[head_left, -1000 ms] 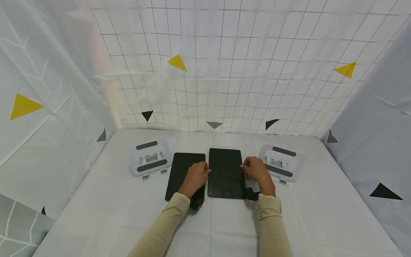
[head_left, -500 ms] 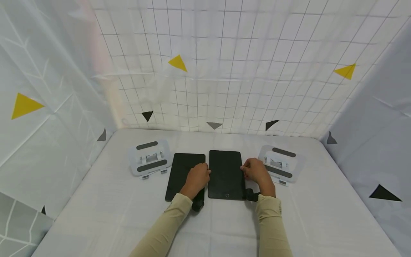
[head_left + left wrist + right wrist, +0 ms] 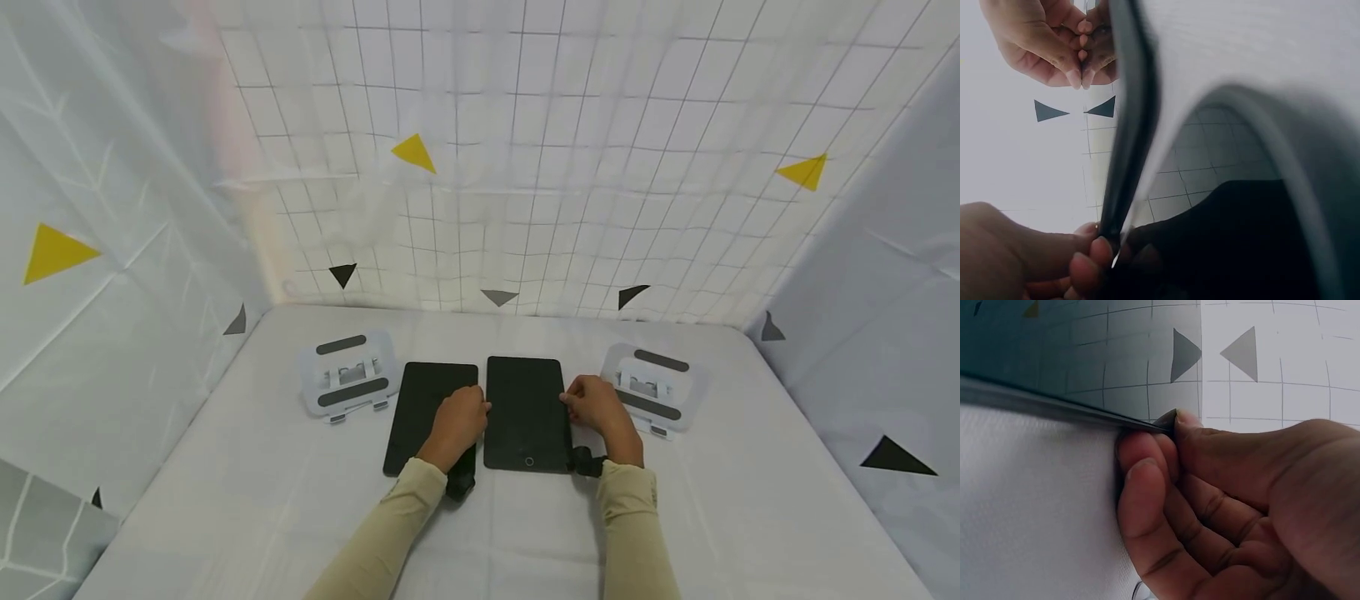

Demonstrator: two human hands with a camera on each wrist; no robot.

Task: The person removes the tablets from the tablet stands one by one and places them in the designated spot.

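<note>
In the head view, a black tablet [image 3: 525, 414] with a round home button at its near end is held between the two hands. My left hand [image 3: 457, 423] pinches its left edge between thumb and fingers [image 3: 1099, 255]. On the opposite edge, my right hand [image 3: 597, 406] pinches with thumb and forefinger, other fingers [image 3: 1147, 503] curled beneath. A second black tablet [image 3: 420, 404] lies on the table to the left, partly hidden under my left hand and wrist. How far the held tablet is off the table I cannot tell.
A pale tablet stand [image 3: 354, 367] with dark pads lies folded at the left. Its twin stand [image 3: 648, 387] lies at the right, just beyond my right hand. White cloth covers the table [image 3: 262, 492]. A white gridded curtain [image 3: 570, 208] hangs behind.
The held tablet and both hands have shifted very slightly down in the head view, a little more than the background. Both grips stay the same. The other tablet and the stands have not moved.
</note>
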